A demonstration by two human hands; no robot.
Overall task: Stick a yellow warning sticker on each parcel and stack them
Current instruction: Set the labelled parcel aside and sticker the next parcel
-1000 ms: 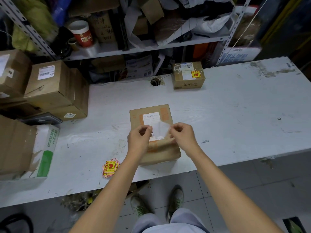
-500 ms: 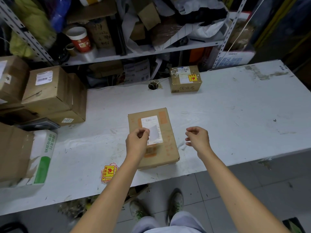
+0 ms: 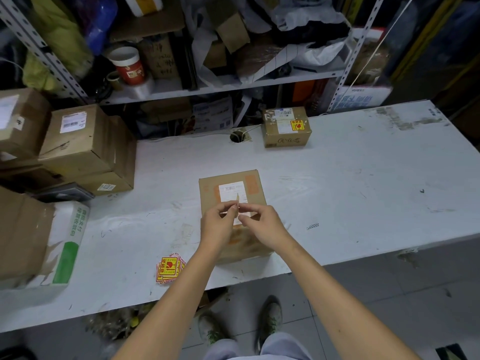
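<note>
Over the brown parcel (image 3: 255, 189) mid-counter (image 3: 363, 190), left hand (image 3: 217, 226) and right hand (image 3: 263, 226) meeting, each grip pinching one small sticker (image 3: 237, 203) seen edge-on, spare yellow stickers (image 3: 170, 267) near the front edge, stickered parcel (image 3: 285, 127) at the back.

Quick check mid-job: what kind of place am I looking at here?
Probably a parcel dispatch room: labelled cardboard parcels stacked on a white worktable, loose yellow warning stickers, cluttered metal shelving behind.
</note>
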